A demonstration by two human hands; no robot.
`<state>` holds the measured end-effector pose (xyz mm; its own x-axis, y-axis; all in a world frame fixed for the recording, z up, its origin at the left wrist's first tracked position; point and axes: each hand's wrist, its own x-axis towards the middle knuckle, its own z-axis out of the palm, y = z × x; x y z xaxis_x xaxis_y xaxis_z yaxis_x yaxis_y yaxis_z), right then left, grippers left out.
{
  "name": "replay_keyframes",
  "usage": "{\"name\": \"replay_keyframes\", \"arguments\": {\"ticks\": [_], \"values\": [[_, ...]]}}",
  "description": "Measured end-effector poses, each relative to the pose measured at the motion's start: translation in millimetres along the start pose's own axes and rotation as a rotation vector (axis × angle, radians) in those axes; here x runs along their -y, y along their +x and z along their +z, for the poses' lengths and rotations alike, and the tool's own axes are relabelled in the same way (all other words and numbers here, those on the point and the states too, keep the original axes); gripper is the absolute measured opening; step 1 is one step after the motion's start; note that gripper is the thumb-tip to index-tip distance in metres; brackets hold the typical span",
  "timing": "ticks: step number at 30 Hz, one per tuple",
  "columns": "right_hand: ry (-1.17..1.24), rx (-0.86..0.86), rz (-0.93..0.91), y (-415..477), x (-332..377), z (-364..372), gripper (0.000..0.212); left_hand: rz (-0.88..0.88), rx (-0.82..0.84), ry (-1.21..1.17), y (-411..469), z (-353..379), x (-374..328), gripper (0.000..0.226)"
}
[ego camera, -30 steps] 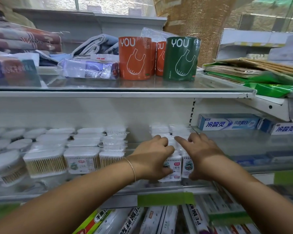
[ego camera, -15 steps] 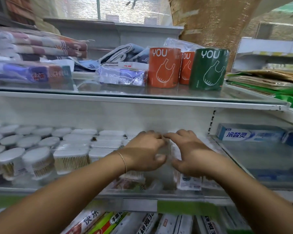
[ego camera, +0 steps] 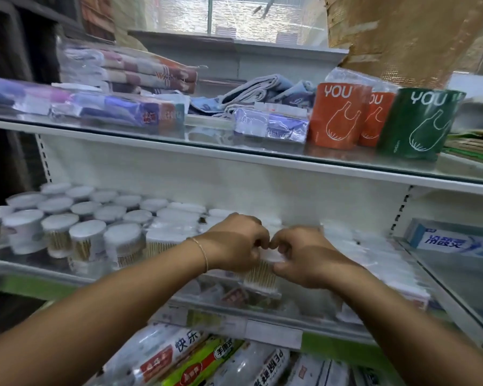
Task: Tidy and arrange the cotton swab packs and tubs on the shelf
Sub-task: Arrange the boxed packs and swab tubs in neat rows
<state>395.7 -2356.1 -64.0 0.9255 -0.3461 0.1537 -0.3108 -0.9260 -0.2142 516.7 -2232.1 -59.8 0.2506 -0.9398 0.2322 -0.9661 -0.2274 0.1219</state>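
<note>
Both hands, left hand (ego camera: pixel 236 242) and right hand (ego camera: pixel 304 256), grip one swab pack (ego camera: pixel 262 270) mid-shelf; next it likely needs setting squarely into its row.

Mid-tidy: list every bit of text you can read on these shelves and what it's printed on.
"YOU": orange roll, top shelf.
"OU", start hidden: second orange roll behind it.
"YOU": green roll.
"快乐": clear-wrapped roll, bottom shelf.
"PE", turned sideways: white pack further right on that shelf.
Too blurred to read: toothpaste box, folded towels, the held cotton swab pack.
</note>
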Motion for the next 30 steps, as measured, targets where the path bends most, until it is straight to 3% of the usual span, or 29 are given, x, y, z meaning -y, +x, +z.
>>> {"name": "replay_keyframes", "arguments": {"ticks": [12,19,25,30], "values": [[0.056,-0.009,0.099,-4,2,19,0.02,0.104,-0.074,-0.033,-9,18,12,0.023],[0.203,0.044,0.128,-24,4,-2,0.027,0.122,-0.191,-0.176,-12,17,17,0.021],[0.349,-0.051,0.109,-37,1,-34,0.017,-0.057,-0.22,-0.513,-6,9,5,0.028],[0.463,-0.182,0.032,-39,-5,-52,0.023,-0.297,-0.158,-1.014,10,-3,-15,0.039]]}}
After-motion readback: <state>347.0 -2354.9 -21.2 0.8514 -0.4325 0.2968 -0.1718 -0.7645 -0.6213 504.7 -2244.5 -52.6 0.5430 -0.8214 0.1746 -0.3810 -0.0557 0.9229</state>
